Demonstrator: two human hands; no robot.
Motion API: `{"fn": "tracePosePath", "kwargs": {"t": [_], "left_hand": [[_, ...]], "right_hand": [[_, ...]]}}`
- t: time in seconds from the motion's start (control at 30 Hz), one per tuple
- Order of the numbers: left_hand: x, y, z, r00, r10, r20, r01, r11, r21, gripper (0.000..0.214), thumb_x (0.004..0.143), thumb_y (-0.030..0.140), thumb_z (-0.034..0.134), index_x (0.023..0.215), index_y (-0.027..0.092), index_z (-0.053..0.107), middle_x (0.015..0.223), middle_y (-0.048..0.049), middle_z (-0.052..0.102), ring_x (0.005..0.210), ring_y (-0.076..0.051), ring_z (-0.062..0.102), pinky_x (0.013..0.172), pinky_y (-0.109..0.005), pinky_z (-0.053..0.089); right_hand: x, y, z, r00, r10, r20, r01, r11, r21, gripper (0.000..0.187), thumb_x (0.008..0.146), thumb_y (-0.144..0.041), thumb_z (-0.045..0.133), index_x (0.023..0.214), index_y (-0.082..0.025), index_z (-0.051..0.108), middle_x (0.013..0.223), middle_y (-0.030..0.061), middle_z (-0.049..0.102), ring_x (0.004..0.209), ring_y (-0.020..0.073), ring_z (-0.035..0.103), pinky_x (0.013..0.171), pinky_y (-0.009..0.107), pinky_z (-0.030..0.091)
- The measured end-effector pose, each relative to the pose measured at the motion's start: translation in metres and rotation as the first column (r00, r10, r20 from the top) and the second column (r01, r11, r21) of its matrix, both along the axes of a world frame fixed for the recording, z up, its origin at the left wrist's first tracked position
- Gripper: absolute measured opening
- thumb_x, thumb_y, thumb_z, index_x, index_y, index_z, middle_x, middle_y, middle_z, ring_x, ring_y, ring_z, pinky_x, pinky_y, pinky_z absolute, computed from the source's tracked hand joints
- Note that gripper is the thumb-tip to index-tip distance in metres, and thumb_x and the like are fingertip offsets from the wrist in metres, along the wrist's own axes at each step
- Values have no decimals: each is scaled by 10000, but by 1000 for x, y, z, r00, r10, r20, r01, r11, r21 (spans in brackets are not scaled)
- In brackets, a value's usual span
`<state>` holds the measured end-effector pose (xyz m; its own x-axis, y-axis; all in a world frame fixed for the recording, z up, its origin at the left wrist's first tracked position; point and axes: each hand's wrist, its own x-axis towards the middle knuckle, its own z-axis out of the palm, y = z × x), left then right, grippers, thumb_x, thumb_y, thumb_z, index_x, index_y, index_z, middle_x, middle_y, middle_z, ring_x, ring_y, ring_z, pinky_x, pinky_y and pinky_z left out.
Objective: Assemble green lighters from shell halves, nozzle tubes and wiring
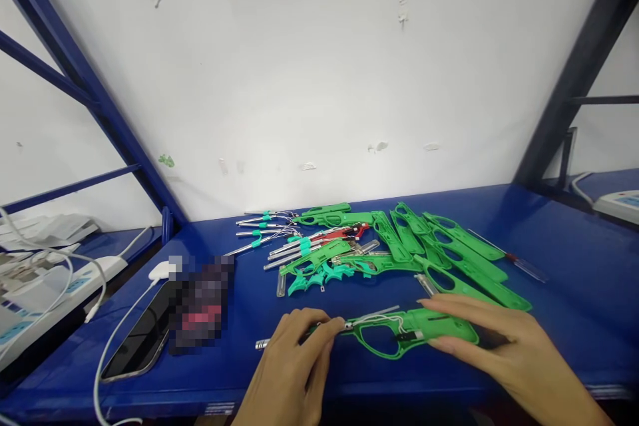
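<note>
Head view — green casing (439,326) partly hidden behind the hands (299,353) (504,339)

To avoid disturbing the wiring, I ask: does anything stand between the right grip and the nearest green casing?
Nothing visible: the right grip touches the green casing directly at its wide end. The other casings lie beyond, not between.

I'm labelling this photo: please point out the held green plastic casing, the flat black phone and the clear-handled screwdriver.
Held green plastic casing (445,325), head view: its broad end.
Flat black phone (142,333), head view: its dark screen.
Clear-handled screwdriver (523,265), head view: its handle.
</note>
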<state>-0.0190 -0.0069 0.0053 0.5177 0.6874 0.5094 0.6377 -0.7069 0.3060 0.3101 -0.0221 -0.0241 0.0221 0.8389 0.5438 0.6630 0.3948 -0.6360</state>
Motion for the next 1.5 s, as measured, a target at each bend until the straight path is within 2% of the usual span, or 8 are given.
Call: {"fn": "tracePosePath", "kwargs": {"t": [0.2,0.47,0.73,0.97,1.1,1.2,1.33,1.5], "left_hand": [[4,0,-5,999,-36,-27,36,999,15,410,1064,99,491,1399,297,618,1208,-82,703,1017,-215,730,895,-384,645],[5,-2,-8,999,-17,-27,20,993,114,434,1055,78,513,1430,280,599,1228,-82,699,1064,-195,732,987,-396,641],[12,-3,-9,999,16,-50,-3,966,257,269,1061,221,602,1326,246,635,1143,-78,749,986,-219,765,917,-388,661],[17,0,-14,998,37,-53,-11,904,428,178,1067,155,589,1218,204,669,1022,-36,791,884,-191,772,877,-346,616],[15,-1,-15,996,30,-81,8,901,434,189,1073,156,572,1222,205,676,1025,-34,793,906,-190,778,879,-338,608],[15,-1,-15,994,29,-109,18,912,410,195,1076,149,540,1205,207,675,1007,-35,788,894,-187,772,855,-329,613],[16,-1,-14,987,19,-157,41,927,372,211,1062,128,531,1208,205,661,1010,-40,784,886,-197,762,834,-336,621],[16,-1,-16,980,16,-200,52,942,330,234,1039,98,521,1200,208,651,1015,-40,778,889,-223,761,815,-370,633]], "right_hand": [[-3,0,13,984,-25,-174,-2,988,-157,385,729,-611,907,1007,-345,903,1069,53,862,1002,343,835,898,342,683],[-7,-2,22,919,-80,-385,-61,938,-341,460,663,-526,932,1050,-280,901,958,73,870,764,319,832,559,278,667],[0,0,9,893,-90,-442,-106,911,-399,495,652,-507,950,1090,-283,895,970,77,869,810,342,825,628,334,685],[-2,-2,13,890,-52,-454,-148,907,-394,437,669,-484,957,1050,-278,894,1008,75,868,788,291,813,642,305,671],[-6,-2,21,909,9,-417,-181,909,-375,398,725,-520,923,1026,-265,875,1046,81,857,833,277,809,658,281,657],[-8,-2,22,951,58,-304,-162,931,-328,338,786,-549,880,978,-271,858,1061,72,836,958,284,791,793,300,652],[-10,-3,17,987,92,-129,-130,939,-318,310,853,-554,840,1039,-307,842,1131,62,810,1100,300,751,993,368,601],[-10,-4,7,991,132,-20,-132,944,-301,337,873,-547,831,1127,-326,816,1210,65,791,1159,312,729,1060,413,567]]}}
